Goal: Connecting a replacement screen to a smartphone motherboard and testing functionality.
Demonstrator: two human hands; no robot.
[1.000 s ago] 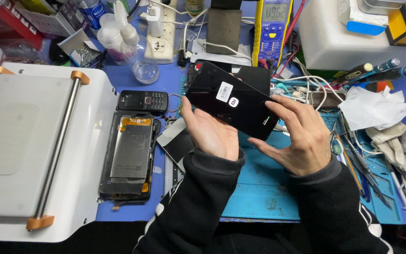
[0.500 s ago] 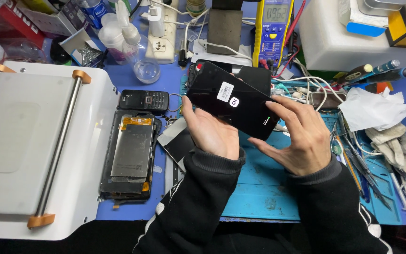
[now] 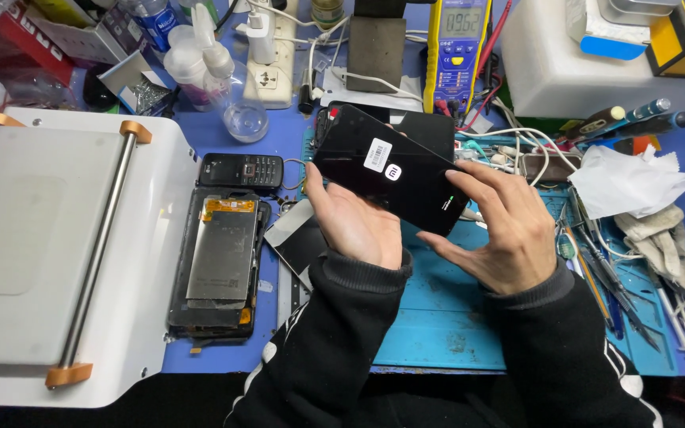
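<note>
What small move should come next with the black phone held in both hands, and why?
Probably turn the black phone over to check its other side. Only its back faces the camera, with a white sticker on it. The left hand cradles its lower edge and the right hand grips its right end, lifted above the blue mat, so both hands are already placed for a flip.

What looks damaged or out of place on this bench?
An opened phone lies beside the white machine with its insides bared. Crumpled tissue and tangled cables crowd the right side. The black phone held by the left hand and right hand looks intact.
</note>
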